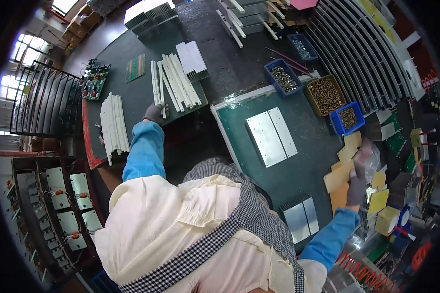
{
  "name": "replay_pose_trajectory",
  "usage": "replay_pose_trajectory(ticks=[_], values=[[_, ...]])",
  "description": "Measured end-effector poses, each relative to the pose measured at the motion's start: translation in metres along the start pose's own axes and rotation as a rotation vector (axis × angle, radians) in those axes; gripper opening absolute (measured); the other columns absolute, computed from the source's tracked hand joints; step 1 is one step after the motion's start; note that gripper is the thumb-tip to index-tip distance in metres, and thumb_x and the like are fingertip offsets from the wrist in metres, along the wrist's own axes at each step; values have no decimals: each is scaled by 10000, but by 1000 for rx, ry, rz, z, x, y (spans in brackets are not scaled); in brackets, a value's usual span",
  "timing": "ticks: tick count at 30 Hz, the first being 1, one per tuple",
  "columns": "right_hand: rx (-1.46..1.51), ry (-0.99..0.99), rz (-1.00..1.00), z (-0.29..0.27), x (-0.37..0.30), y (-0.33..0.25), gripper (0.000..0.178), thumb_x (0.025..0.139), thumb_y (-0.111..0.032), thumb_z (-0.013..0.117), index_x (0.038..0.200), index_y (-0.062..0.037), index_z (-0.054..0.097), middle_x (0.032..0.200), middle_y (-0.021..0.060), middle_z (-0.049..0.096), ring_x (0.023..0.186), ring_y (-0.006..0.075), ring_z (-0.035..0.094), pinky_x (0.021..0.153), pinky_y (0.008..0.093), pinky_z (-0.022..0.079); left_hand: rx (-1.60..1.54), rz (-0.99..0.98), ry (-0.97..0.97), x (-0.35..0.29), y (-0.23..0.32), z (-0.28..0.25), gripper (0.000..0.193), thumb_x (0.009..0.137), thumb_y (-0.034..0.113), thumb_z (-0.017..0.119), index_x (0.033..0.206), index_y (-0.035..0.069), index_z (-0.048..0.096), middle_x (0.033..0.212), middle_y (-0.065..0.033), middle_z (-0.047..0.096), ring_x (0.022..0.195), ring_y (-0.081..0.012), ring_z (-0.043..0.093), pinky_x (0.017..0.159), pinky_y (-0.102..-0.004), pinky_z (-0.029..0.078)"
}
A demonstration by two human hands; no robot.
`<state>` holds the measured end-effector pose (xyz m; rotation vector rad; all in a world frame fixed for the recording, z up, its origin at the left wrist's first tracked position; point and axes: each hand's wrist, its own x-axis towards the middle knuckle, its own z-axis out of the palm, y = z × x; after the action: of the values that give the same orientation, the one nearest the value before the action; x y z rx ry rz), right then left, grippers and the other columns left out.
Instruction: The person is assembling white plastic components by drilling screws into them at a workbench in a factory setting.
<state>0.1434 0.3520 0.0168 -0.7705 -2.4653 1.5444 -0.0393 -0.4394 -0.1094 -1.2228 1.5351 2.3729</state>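
My left hand (154,113), in a grey glove, closes around the near end of a white bar (162,90) on the left table. More white bars (177,80) lie side by side just beyond it. Far to the right, my right hand (357,188), also gloved, reaches over the tan sheets (338,178) and a crumpled clear plastic bag (371,158). Motion smears its fingers, so their grip is unclear. Between my hands, a silver plate pair (271,136) with small holes lies on the green mat. A finned metal block (300,219) sits closer to me.
Blue bins (282,78) and a brown bin (324,95) of screws line the right table's back. A stack of white bars (114,124), a green circuit board (94,80) and finned heatsinks (191,57) occupy the left table. A dark gap separates the tables.
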Motion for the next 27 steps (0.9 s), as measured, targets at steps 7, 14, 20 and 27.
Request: replay_pose_trajectory(ticks=[7, 14, 20, 27], values=[[58, -82, 171, -27, -135, 18, 361, 922, -115, 561, 1260, 2, 608, 1174, 83, 639, 1077, 166, 578, 907, 299, 462, 950, 105, 229, -11, -1, 61, 292, 884, 243, 696, 1075, 23, 683, 863, -141, 696, 798, -266, 683, 688, -384, 546], [148, -7, 228, -29, -223, 82, 447, 893, -238, 632, 1271, 2, 624, 1249, 136, 641, 1169, 237, 577, 1025, 357, 436, 1901, 270, 211, 128, 8, -14, 456, 854, 420, 650, 1219, 149, 692, 1297, -140, 637, 1218, -318, 593, 988, -420, 492], [74, 49, 285, -33, -271, 98, 360, 894, -129, 609, 1239, -30, 620, 1177, 84, 648, 1121, 189, 569, 1000, 325, 435, 1188, -64, -122, 80, -10, 51, 319, 851, 320, 687, 1044, 69, 724, 973, -98, 694, 849, -253, 637, 756, -415, 523], [56, 220, 308, -25, -278, 109, 461, 881, -90, 637, 1334, -53, 564, 1254, 99, 623, 1159, 197, 567, 1025, 330, 428, 1195, -62, -76, 30, 8, 3, 322, 852, 315, 673, 1028, 51, 729, 993, -118, 707, 852, -264, 652, 760, -413, 527]])
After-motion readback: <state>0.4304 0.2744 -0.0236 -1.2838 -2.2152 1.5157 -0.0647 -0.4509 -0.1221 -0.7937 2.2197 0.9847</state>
